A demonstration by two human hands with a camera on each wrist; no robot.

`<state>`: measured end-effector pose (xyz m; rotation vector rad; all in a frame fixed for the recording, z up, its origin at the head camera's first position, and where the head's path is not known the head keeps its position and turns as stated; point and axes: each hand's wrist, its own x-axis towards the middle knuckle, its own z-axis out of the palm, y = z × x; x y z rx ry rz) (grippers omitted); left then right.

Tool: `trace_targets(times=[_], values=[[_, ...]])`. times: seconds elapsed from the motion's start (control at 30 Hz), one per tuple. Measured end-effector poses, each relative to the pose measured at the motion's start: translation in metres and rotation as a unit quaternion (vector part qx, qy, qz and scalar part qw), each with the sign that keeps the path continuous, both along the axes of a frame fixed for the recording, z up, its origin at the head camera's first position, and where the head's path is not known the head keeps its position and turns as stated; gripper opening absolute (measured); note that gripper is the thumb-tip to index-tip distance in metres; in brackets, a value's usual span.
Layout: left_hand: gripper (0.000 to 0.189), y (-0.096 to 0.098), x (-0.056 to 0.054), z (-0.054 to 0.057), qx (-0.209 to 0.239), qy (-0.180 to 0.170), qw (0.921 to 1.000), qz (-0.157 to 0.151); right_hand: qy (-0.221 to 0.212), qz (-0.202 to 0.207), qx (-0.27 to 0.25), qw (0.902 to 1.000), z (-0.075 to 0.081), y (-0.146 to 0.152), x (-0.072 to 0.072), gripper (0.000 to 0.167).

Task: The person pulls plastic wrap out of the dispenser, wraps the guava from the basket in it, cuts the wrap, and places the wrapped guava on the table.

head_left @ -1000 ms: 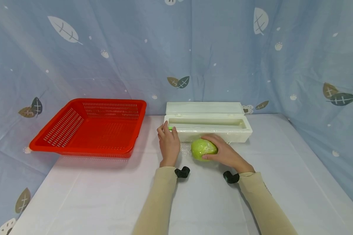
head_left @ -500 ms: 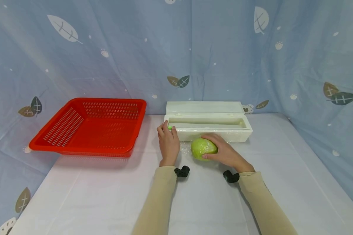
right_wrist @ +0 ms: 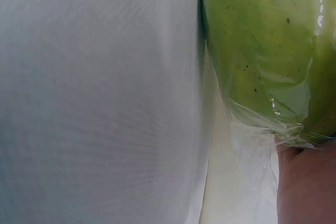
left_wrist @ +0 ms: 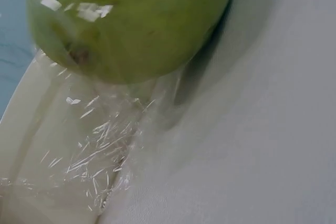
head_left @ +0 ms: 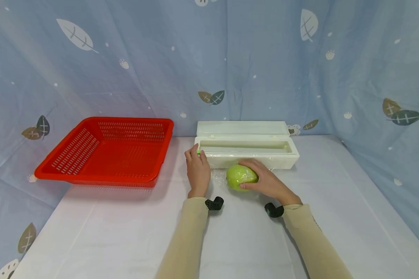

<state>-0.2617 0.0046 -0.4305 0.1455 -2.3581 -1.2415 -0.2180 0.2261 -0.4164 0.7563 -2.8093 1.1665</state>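
Observation:
Clear cling film covers a rounded green fruit (head_left: 238, 177), which my right hand (head_left: 265, 181) grips from the right, thumb in front and fingers over the far side. Behind it lies a long white cling film dispenser (head_left: 251, 161) with its lid (head_left: 242, 128) raised. At the dispenser's left end, my left hand (head_left: 198, 172) pinches a small green slider (head_left: 198, 152) on the front rim. Crinkled film (left_wrist: 100, 150) runs from the fruit towards the dispenser in the left wrist view. Part of a finger (right_wrist: 310, 182) touches the film-covered fruit in the right wrist view.
A red slotted plastic basket (head_left: 111, 179) stands at the back left of the white-covered table (head_left: 125, 232). A blue patterned curtain (head_left: 265, 58) hangs directly behind. Black wrist mounts (head_left: 214, 203) stick out inward from both sleeves.
My left hand has slid slightly left along the dispenser's rim, and the green slider has moved with it. My right hand and the fruit have stayed in place.

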Motion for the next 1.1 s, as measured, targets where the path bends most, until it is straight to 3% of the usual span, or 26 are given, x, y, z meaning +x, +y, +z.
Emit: trace_targets(times=[0.37,0.77,0.87,1.1], values=[[0.040,-0.002,-0.001,0.000,0.020,-0.005,0.9998,-0.003,0.001,-0.002,0.003,1.0000,0.000,0.000,0.000,0.075],[0.035,-0.012,-0.005,0.001,0.094,-0.010,0.9953,-0.021,0.003,-0.002,-0.001,1.0000,-0.003,0.001,-0.002,0.074],[0.032,-0.012,-0.006,0.001,0.096,0.013,0.9952,-0.017,0.003,-0.003,-0.001,1.0000,-0.003,0.002,-0.002,0.074],[0.021,-0.013,-0.003,0.007,0.085,0.133,0.9875,-0.002,-0.006,-0.006,0.005,1.0000,-0.004,0.002,-0.001,0.075]])
